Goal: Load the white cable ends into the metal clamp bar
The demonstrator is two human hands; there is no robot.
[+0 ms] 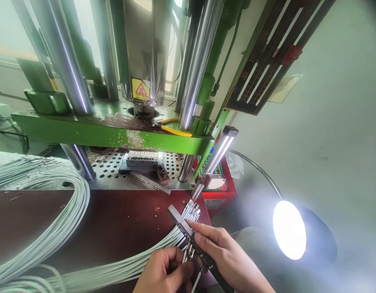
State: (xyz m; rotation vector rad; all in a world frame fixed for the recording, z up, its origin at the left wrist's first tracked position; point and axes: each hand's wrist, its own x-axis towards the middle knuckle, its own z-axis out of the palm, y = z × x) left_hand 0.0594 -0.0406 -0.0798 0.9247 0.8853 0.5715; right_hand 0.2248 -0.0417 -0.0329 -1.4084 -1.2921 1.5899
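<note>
My right hand (220,246) grips a long grey metal mold bar (178,217), thumb and fingers closed along its upper part. With fingers pinched, my left hand (165,270) holds a white cable (184,257) whose metal connector touches the bar's side. Lower on the bar, another white cable (197,280) juts out. Just beyond both hands, the metal-tipped ends (191,211) of a cable bundle (120,264) lie on the dark red bench (120,219). Part of the bar and the left fingertips are hidden.
A green press (108,136) with steel columns stands ahead. Yellow-handled pliers (177,131) rest on its plate. Below sit a metal mold block (142,158) and a second bar (151,183). Coiled cables (81,195) are left; a lit lamp (289,230) and red control box (218,199) are right.
</note>
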